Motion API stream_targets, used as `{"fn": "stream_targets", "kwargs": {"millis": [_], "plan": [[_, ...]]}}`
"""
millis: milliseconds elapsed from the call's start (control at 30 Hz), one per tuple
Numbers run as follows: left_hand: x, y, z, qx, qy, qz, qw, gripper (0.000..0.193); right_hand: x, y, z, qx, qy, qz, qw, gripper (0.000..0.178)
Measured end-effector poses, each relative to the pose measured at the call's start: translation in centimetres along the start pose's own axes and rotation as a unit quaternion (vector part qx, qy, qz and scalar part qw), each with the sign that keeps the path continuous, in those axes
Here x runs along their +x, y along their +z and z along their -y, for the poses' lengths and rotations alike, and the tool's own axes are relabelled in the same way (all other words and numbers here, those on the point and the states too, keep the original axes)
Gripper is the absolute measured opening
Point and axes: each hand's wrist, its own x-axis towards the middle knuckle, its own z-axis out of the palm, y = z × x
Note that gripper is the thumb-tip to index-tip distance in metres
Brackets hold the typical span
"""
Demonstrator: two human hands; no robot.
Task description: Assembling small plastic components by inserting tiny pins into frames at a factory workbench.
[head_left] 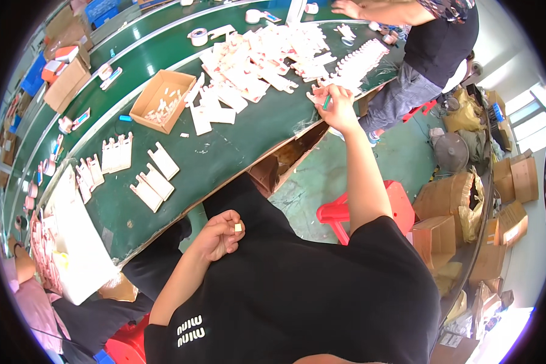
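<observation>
Close to my body, my left hand (220,233) is closed, pinching a small pale-yellow block (238,227) between thumb and fingers. My right arm stretches out to the table's right edge. There my right hand (340,109) is closed around a slim green stick-like thing (327,102). Its fingertips are beside the near end of a long row of white plastic parts (355,65); whether they touch it I cannot tell. Left of that hand lies a big loose heap of flat white plastic parts (249,64) with forked ends.
An open cardboard box (151,121) with small pale pieces stands on the green table (218,151). Several separate white parts (158,182) lie left. A red stool (394,203) stands under my right arm. A co-worker (443,48) works at the far right; another person's sleeve (36,297) shows lower left.
</observation>
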Motion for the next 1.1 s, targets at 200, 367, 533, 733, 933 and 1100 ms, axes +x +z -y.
{"fn": "stream_targets", "kwargs": {"millis": [200,367,533,733,933,1100], "plan": [[-0.5,-1.4,0.4,0.010,0.017,0.006,1.000,0.009,1.3,1.8,0.4,-0.016,0.011,-0.003,1.000,0.041],[0.1,-1.8,0.2,0.026,0.041,0.028,0.998,0.012,1.0,4.0,9.1,0.211,-0.038,-0.058,0.975,0.036],[-0.1,-2.4,0.4,-0.033,0.108,0.111,0.987,0.028,0.0,8.1,25.5,0.393,-0.067,0.070,0.914,0.035],[-1.7,-1.5,0.0,-0.042,0.172,0.097,0.979,0.019,2.6,12.8,34.0,0.362,-0.238,0.171,0.885,0.060],[-4.4,-0.3,-0.6,0.019,0.221,0.062,0.973,0.019,2.3,12.1,32.7,0.296,-0.267,0.241,0.885,0.050],[-6.0,2.2,-2.9,0.142,0.209,0.065,0.965,0.040,0.8,10.0,28.0,0.348,-0.256,0.249,0.867,0.045]]}}
